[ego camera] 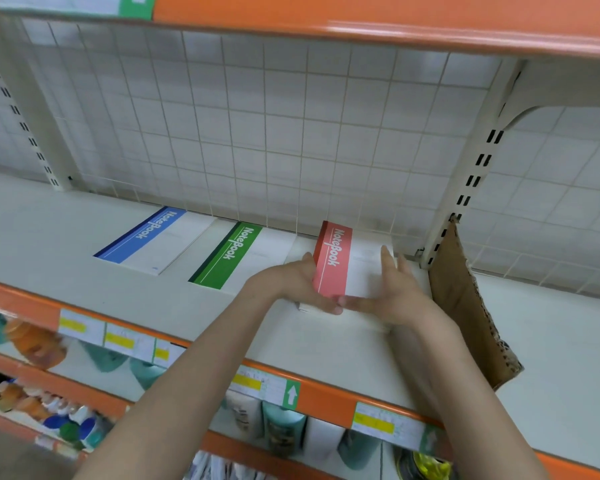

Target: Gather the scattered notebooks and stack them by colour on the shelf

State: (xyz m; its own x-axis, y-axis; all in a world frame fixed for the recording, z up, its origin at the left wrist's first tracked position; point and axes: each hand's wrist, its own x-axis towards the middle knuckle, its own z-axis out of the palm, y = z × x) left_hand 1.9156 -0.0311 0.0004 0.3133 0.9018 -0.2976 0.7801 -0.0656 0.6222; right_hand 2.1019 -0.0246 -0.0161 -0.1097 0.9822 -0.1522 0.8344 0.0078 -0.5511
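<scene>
We're at a shop shelf (326,341) here, pale grey-white with an orange front edge (326,393) carrying yellow price labels (374,424), a white wire grid (257,133) closing off the far side and another orange shelf (395,19) overhead. Toward the far edge lie the stacks: a blue notebook pile (153,237) on the left, a green notebook pile (236,254) just right of it, flat on the shelf and apart from each other. Right again comes the red notebook stack (340,261), and that's where both arms reach in from the near side. The left hand (291,285) cups the stack's left side, fingers curled under the near corner, thumb up against the red band. The right hand (392,289) comes in from the right, fingers fairly straight and lying along the white cover, thumb meeting the near edge by the left fingertips. So the stack is squeezed between two hands, its near end looking raised off the shelf, though I can't be sure. A brown cardboard sheet (465,306) leans against the slotted upright (471,174) just right of the hands. Below, blurred bottles (35,341) and packets (281,427) fill the lower shelves.
</scene>
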